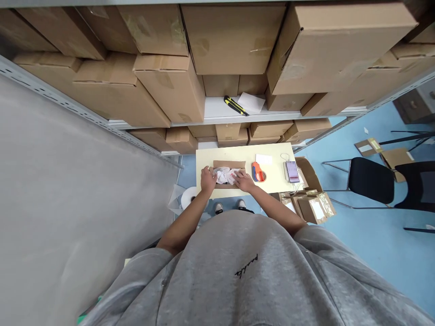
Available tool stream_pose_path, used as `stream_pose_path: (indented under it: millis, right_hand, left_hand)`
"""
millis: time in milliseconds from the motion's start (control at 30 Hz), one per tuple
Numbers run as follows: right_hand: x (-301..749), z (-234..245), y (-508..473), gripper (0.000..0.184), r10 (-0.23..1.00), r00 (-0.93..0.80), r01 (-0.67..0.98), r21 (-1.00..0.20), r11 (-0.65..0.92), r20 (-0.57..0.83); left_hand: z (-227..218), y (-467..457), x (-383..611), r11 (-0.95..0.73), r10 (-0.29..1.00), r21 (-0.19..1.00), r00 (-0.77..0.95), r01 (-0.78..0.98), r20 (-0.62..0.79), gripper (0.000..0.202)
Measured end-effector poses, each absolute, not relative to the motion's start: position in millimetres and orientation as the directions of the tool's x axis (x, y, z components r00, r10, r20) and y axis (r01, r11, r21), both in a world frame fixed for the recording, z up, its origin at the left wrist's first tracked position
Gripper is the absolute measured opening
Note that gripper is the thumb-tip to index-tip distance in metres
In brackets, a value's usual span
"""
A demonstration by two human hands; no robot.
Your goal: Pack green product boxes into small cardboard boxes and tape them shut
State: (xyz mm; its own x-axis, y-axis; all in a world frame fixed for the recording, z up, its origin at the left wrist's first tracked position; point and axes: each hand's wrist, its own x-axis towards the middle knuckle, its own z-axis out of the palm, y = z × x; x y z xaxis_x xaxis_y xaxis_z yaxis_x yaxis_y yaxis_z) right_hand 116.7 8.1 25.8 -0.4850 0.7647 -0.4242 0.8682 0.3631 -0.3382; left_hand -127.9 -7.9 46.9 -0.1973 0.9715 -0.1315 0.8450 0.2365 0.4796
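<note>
1. Smooth pale grey wall (68, 181) fills the left side.
2. Grey slotted metal shelving rails (57, 95) run across the view, with a white shelf board (217, 108) ahead.
3. Taped brown cardboard cartons (231, 40) stacked tightly on the shelves.
4. Light blue floor (384, 262) on the right.
5. Black padded chair with thin metal legs (370, 180) beside a black mesh-backed chair (419, 181).
6. Flat brown cardboard pieces (369, 147) lie on the floor.
7. Brown-and-grey cabinet (411, 106) cut off at upper right.
8. Light even, soft shadows.
</note>
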Motion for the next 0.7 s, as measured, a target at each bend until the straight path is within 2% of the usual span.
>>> stream_pose_path:
  millis: [100, 167, 233, 300, 367, 400, 533, 600, 700]
  right_hand:
    - [116, 27, 11, 0.053, 0.771, -0.473, 0.873, -0.344, 0.346, -0.426]
    - [117, 28, 13, 0.051, 0.775, -0.466, 0.875, -0.353, 0.331, -0.427]
    - [117, 30, 15, 0.050, 0.771, -0.473, 0.869, -0.369, 0.329, -0.426]
    - [119, 33, 17, 0.050, 0.761, -0.493, 0.855, -0.394, 0.336, -0.422]
    - [122, 37, 19, 0.053, 0.745, -0.524, 0.834, -0.427, 0.350, -0.413]
    - [125, 39, 19, 0.057, 0.738, -0.539, 0.822, -0.445, 0.355, -0.406]
    - [136, 44, 16, 0.078, 0.713, -0.591, 0.774, -0.513, 0.370, -0.377]
    - [139, 42, 14, 0.070, 0.715, -0.602, 0.760, -0.530, 0.376, -0.356]
    - [139, 35, 11, 0.040, 0.773, -0.554, 0.778, -0.523, 0.349, -0.309]
  left_hand:
    - [37, -11, -123, 0.159, 0.982, 0.532, -0.079, 0.832, -0.170, 0.043]
    - [33, -13, -118, 0.058, 0.988, 0.534, 0.028, 0.843, -0.153, 0.041]
    - [31, -14, -114, -0.042, 0.972, 0.531, 0.158, 0.846, -0.175, 0.051]
    - [30, -15, -115, -0.127, 0.931, 0.532, 0.285, 0.837, -0.226, 0.070]
    - [28, -16, -120, -0.184, 0.893, 0.536, 0.368, 0.824, -0.259, 0.086]
    - [27, -16, -123, -0.202, 0.883, 0.538, 0.390, 0.818, -0.262, 0.088]
    - [23, -9, -129, -0.216, 0.888, 0.534, 0.392, 0.818, -0.241, 0.061]
    - [21, -4, -128, -0.188, 0.905, 0.516, 0.351, 0.836, -0.240, 0.052]
    - [21, 1, -121, -0.154, 0.938, 0.494, 0.284, 0.856, -0.201, 0.055]
